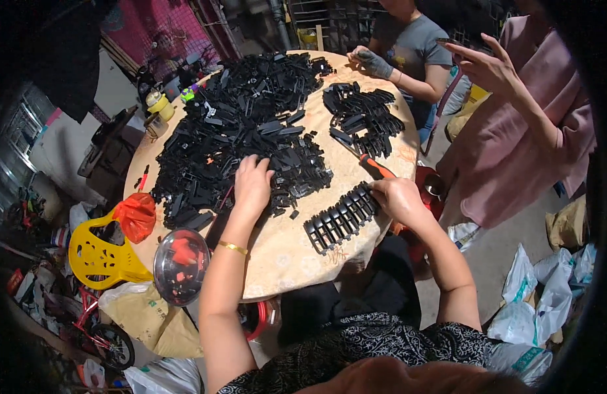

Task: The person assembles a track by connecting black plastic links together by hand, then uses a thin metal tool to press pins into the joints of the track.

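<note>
Adjoining right hand (403, 200), perhaps touching: black row (340, 220).

The premises presented as a household work area: black parts (251, 125) were heaped on a cloth-covered round bench (284, 266), with a yellow stool (124, 264) and small bicycle (111, 345) at left, and filled plastic bags (533, 299) at right.

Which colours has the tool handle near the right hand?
The handle is orange-red and black (head view).
</note>
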`<state>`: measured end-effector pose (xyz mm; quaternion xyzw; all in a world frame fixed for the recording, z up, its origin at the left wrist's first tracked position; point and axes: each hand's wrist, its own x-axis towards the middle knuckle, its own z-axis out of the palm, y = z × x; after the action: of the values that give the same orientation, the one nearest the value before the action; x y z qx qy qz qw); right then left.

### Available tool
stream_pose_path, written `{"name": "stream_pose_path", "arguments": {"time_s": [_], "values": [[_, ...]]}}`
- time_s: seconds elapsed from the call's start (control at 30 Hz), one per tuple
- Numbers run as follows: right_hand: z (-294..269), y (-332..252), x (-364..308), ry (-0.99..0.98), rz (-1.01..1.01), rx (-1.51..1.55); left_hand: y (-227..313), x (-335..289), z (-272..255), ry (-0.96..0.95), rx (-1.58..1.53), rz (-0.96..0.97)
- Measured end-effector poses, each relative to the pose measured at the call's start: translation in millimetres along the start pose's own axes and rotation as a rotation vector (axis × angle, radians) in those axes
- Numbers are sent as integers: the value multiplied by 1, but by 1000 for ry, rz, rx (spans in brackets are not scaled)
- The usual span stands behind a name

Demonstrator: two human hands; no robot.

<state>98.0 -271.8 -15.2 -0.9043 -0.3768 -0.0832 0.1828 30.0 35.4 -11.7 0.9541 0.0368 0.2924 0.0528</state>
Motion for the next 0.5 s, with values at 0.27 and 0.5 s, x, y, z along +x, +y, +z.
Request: {"name": "stream_pose_path", "arguments": {"time_s": [0.27, 0.5], "values": [[10, -22, 52, 186, -179, 158, 10, 44, 35, -281, -30, 202], [46, -16, 128, -18, -162, -22, 25, 61, 22, -554, 291, 74]]}}
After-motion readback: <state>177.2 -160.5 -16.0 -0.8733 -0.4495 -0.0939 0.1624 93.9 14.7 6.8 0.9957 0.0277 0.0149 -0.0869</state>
